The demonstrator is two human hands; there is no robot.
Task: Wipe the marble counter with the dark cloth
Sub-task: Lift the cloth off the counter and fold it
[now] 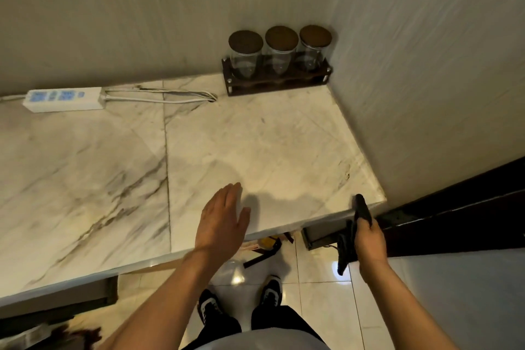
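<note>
The marble counter is white with grey veins and fills the middle of the head view, ending at a wall corner on the right. My right hand is closed around the dark cloth just off the counter's front right corner. The cloth hangs down below the edge, and its upper end pokes up over the corner. My left hand hovers flat over the counter's front edge, fingers together and extended, holding nothing.
Three glass jars with brown lids sit in a dark wooden rack in the back right corner. A white power strip with its cable lies along the back wall at left. Below are tiled floor, my shoes, and a dark door frame at right.
</note>
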